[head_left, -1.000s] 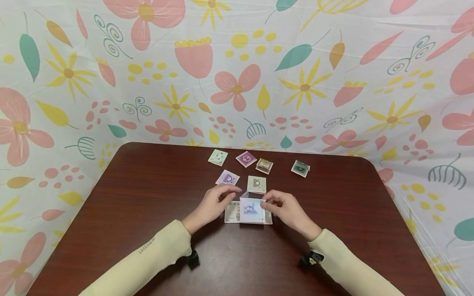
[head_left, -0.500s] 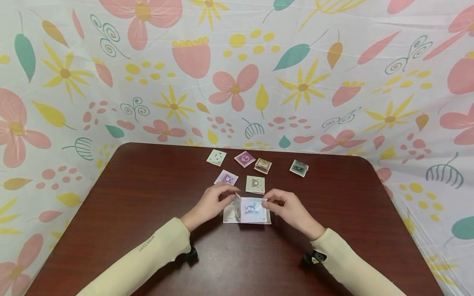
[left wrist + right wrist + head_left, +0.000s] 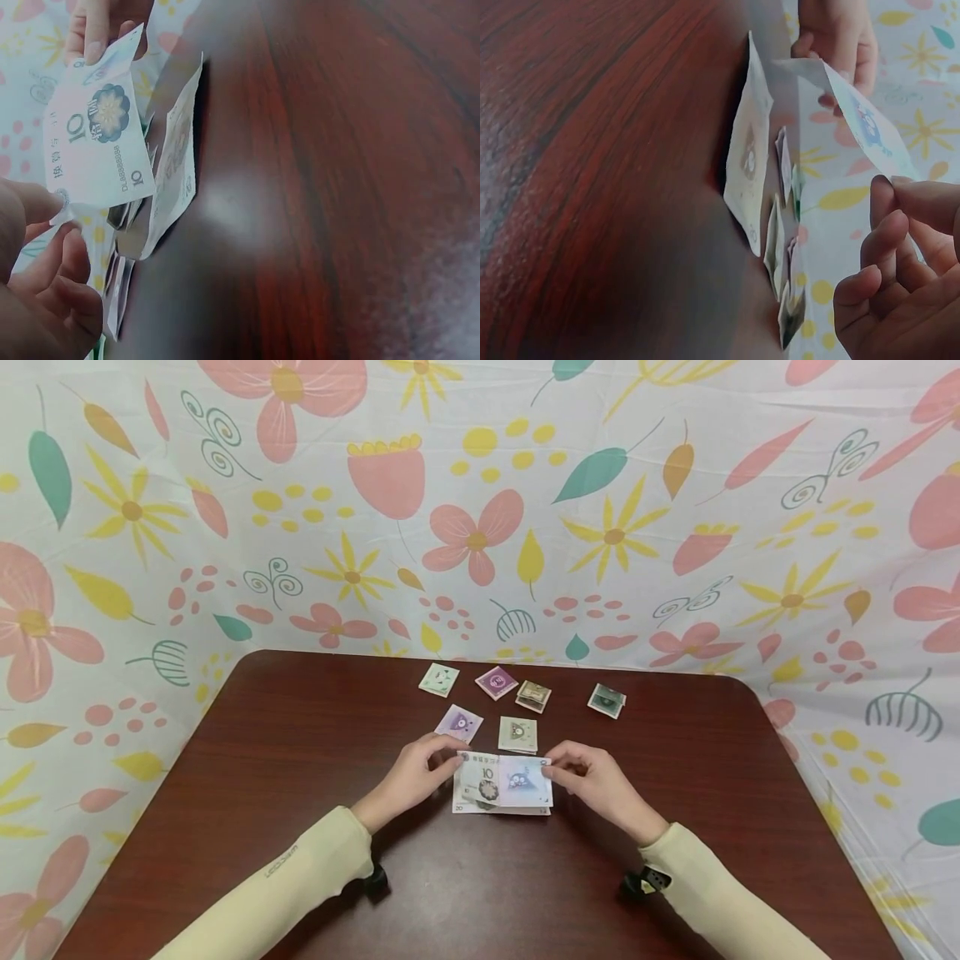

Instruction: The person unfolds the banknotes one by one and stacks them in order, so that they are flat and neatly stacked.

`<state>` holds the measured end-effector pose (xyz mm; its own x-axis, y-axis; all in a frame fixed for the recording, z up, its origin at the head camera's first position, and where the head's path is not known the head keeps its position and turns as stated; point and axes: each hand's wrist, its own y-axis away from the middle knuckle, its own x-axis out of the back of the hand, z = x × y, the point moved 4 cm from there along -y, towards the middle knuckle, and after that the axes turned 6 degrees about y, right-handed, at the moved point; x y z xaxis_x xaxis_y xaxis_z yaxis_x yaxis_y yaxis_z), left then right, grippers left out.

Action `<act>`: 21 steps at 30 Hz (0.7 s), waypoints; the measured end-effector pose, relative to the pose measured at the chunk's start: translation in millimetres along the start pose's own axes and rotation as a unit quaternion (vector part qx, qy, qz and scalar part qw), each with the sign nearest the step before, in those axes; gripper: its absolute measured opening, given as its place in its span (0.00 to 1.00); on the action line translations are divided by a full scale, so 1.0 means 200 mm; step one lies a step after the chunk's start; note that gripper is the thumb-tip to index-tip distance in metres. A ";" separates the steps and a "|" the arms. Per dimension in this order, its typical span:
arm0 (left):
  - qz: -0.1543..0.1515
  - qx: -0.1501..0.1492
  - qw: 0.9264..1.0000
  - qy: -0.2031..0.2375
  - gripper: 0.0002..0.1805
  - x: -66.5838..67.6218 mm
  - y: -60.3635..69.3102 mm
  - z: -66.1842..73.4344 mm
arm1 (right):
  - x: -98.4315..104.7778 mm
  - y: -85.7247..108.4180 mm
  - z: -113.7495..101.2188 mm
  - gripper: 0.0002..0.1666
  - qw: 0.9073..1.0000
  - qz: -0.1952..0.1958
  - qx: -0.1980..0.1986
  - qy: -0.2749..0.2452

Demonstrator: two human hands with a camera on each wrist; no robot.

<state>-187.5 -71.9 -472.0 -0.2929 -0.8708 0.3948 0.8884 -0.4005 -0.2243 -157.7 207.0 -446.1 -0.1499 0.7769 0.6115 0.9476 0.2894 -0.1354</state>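
Between both hands a play banknote [image 3: 517, 781] marked 10 is held unfolded, its left part grey-green and its right part pale blue with a cartoon figure. My left hand [image 3: 411, 777] pinches its left end between thumb and finger, seen close in the left wrist view. At the other end my right hand [image 3: 600, 785] pinches the edge, as the right wrist view shows. Below the raised note, a second banknote [image 3: 465, 808] marked 20 lies spread on the table, mostly covered in the head view. In the right wrist view this lower banknote [image 3: 748, 157] lies apart from the held one.
Beyond the hands lie several folded notes: a lilac one [image 3: 459, 724], a beige one [image 3: 517, 735], a green-white one [image 3: 438, 679], a magenta one [image 3: 497, 682], a brown one [image 3: 533, 697] and a dark green one [image 3: 607, 701]. A flowered cloth [image 3: 480, 527] hangs behind the dark wooden table [image 3: 300, 735].
The held banknote has gone from folded to opened out, its left part turned outward. My left hand has moved left with that end; my right hand has shifted slightly right.
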 end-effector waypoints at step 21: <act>0.005 0.023 0.998 -0.052 0.10 0.01 0.05 -0.02 | -0.04 -0.01 0.06 0.11 0.998 0.032 -0.014 0.045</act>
<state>-180.6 -78.1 -476.6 -0.2473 -0.8401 0.4829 0.9075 -0.3754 -0.1884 -162.4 207.8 -460.0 -0.0642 0.7396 0.6700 0.9622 0.2239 -0.1549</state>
